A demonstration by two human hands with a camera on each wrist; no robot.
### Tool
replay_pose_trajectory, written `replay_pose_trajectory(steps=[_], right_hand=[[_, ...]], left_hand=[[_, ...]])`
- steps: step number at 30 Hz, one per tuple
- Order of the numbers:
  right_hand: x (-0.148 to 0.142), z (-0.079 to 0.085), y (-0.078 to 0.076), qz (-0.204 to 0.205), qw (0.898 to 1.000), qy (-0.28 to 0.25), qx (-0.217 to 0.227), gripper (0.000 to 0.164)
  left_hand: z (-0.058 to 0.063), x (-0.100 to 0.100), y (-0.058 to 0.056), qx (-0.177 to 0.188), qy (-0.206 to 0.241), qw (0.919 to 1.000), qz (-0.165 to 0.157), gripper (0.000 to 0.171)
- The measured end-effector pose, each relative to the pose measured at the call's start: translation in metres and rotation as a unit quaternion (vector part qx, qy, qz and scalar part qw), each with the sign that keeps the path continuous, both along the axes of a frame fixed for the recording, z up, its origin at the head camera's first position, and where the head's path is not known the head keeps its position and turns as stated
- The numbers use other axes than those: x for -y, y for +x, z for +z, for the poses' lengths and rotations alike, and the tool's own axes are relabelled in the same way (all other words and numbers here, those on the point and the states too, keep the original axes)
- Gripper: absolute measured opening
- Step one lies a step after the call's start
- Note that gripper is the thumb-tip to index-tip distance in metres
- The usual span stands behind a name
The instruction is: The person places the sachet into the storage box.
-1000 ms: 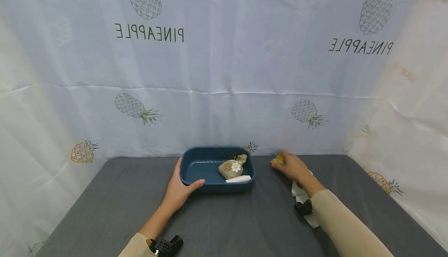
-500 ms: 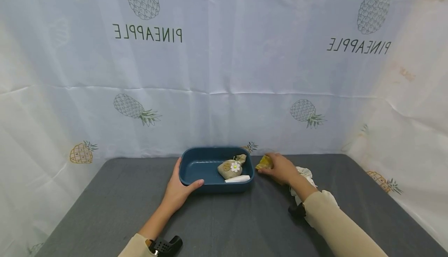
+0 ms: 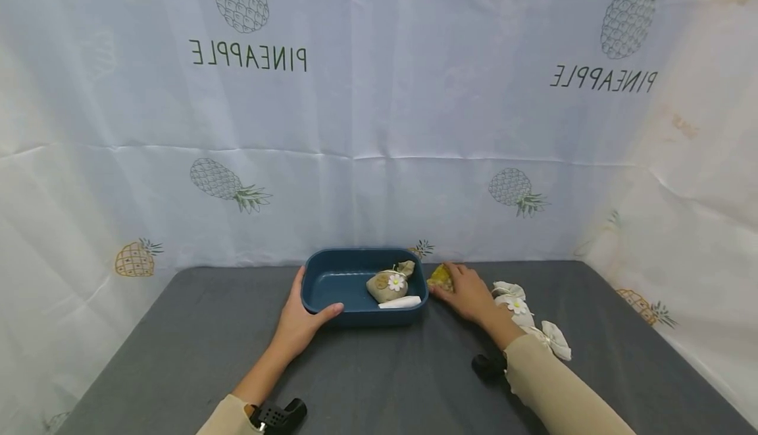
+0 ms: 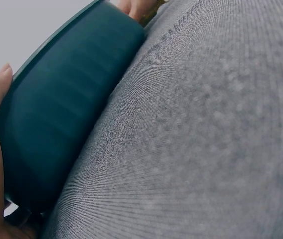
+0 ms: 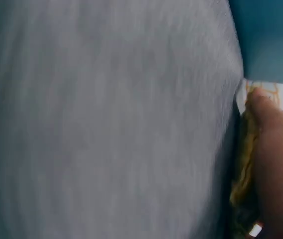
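A dark blue rectangular box point(image 3: 364, 317) stands at the back middle of the table. My left hand point(image 3: 299, 320) grips its left end, thumb along the front rim and fingers round the far side. Inside the box lie a beige cloth sachet point(image 3: 385, 288) with a white daisy and a small white roll point(image 3: 399, 303). Just off the box's right end, my right hand point(image 3: 468, 293) holds a crinkled yellow sachet point(image 3: 440, 278) low over the table. In the right wrist view the yellow sachet point(image 5: 243, 184) shows dark patches, partly hidden behind the hand point(image 5: 280, 164).
Right of the right hand lie white cloth sachets point(image 3: 517, 307) with a daisy, partly covered by the forearm. A white pineapple-print curtain point(image 3: 379, 106) hangs right behind the grey cloth-covered table point(image 3: 367, 382). Black wrist devices point(image 3: 283, 415) sit on both wrists.
My right hand has moved left with the yellow sachet, up to the box's right end. More of the white sachets now shows. The left hand and box stay put.
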State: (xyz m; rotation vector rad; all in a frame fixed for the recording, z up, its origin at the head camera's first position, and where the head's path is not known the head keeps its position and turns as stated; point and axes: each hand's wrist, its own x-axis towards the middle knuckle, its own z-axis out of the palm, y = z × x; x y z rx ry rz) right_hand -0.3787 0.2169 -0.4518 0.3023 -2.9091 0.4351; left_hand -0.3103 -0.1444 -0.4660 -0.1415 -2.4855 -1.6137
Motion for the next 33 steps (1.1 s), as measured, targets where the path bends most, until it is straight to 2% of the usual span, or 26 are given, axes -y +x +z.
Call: replay_pose_trajectory(steps=[8, 20, 27, 33], right_hand=[[0.004, -0.004, 0.005, -0.003, 0.999, 0.026, -0.047, 0.07], [0.007, -0.011, 0.009, -0.051, 0.993, 0.016, -0.106, 0.064], [0.009, -0.013, 0.011, -0.057, 0.991, -0.009, -0.123, 0.057], [0.01, -0.016, 0.012, -0.058, 0.992, -0.03, -0.111, 0.05]], left_hand=[[-0.001, 0.002, -0.001, 0.005, 0.003, 1.0, 0.004, 0.113], [0.0, 0.001, -0.002, 0.009, -0.006, 0.9999, 0.006, 0.114], [0.0, 0.0, -0.001, 0.015, -0.004, 0.9998, 0.008, 0.114], [0.0, 0.001, -0.002, 0.014, -0.006, 0.9999, 0.004, 0.114]])
